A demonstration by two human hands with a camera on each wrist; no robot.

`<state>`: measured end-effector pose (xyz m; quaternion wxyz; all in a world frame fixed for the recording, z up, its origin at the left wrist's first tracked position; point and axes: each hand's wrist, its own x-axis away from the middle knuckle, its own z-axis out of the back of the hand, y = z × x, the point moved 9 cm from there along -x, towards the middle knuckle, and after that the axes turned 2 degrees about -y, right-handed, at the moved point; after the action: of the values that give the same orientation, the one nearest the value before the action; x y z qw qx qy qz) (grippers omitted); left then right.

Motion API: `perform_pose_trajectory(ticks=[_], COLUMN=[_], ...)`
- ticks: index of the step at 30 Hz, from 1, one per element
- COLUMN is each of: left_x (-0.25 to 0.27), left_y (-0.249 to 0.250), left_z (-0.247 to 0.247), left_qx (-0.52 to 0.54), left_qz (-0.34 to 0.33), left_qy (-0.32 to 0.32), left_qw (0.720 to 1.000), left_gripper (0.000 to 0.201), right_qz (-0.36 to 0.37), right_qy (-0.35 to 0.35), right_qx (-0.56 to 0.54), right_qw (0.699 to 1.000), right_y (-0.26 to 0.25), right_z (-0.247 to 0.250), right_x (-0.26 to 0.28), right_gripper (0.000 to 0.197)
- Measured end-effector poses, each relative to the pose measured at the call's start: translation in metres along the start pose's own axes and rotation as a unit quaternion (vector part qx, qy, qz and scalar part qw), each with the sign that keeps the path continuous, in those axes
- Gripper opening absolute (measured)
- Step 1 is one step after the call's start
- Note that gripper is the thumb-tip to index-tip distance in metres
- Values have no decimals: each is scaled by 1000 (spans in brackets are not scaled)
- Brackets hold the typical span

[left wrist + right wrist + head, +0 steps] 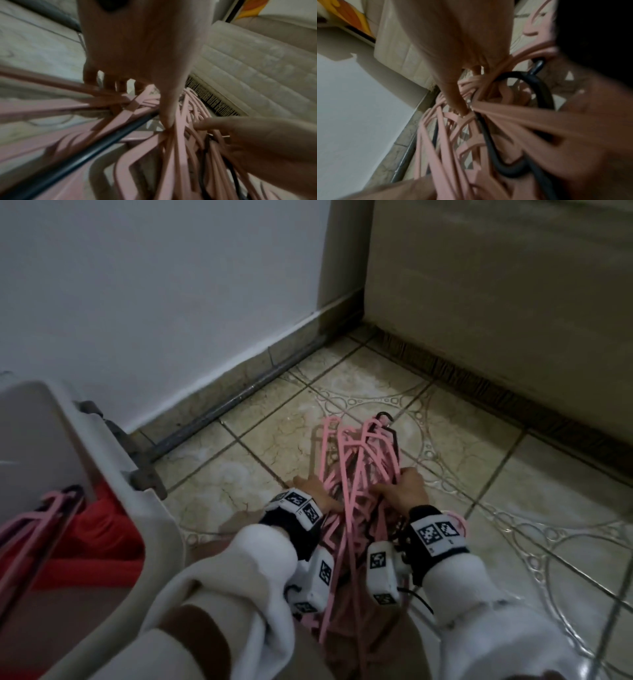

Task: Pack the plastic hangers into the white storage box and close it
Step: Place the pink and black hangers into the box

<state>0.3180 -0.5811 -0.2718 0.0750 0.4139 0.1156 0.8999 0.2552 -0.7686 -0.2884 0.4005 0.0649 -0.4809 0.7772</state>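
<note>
Floor (342,392): beige patterned tile, dark grout, worn. White wall (154,285) at 11 o'clock, grey pipe (239,395) along its base. Quilted mattress (496,285) at 1 o'clock. Pink hangers (356,474), some dark ones mixed in, bundled on floor at centre, hooks toward 12. Left hand (317,494) grips bundle's left side; right hand (409,491) grips right side, fingers curled round bars. White storage box (147,529) at 8 o'clock, open, more hangers (44,518) and red cloth (99,546) inside.
</note>
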Motion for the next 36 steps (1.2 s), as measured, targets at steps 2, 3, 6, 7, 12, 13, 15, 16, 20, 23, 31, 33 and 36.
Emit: perform_pose_trajectory(ticks=[2,3,6,7,12,13,15,16,20,23,31,33,36], left_x=[-4,-2,-11,-6,29,37,54,61,101,136,242,269,313], left_y=[7,10,18,22,58,69,86,94,119,131,142,140,132], left_z=[-8,-11,-27,-27,-14,-7,8,13,46,76,167,188,220], left_qx=[82,114,162,174,248,263,281,291,315,319,340,348,354], left_qz=[-35,-50,-83,-93,-188,-209,-236,-241,-278,-313,-390,-407,-435], left_qy=[-26,-38,-58,-56,-54,-42,-15,-23,-12,29,177,206,246], left_qw=[996,992,982,979,949,941,930,926,907,894,837,819,790], left_gripper=[93,91,81,80,36,32,27,20,10,16,42,38,41], right_qz=[-5,-6,8,19,85,103,131,147,213,288,416,437,465], right_qy=[4,5,-11,-14,59,90,133,143,157,180,285,305,310], right_qx=[-59,-88,-141,-150,-73,-62,-34,-18,-27,-40,17,15,-11], right_qw=[998,996,990,988,992,989,982,979,964,939,863,846,829], right_y=[2,4,7,7,-18,-27,-47,-59,-102,-140,-244,-271,-310], right_z=[6,8,11,13,57,72,99,111,153,184,246,253,255], right_x=[2,2,6,8,30,34,43,50,80,120,228,255,297], right_gripper=[55,57,54,48,22,26,30,32,37,38,24,26,29])
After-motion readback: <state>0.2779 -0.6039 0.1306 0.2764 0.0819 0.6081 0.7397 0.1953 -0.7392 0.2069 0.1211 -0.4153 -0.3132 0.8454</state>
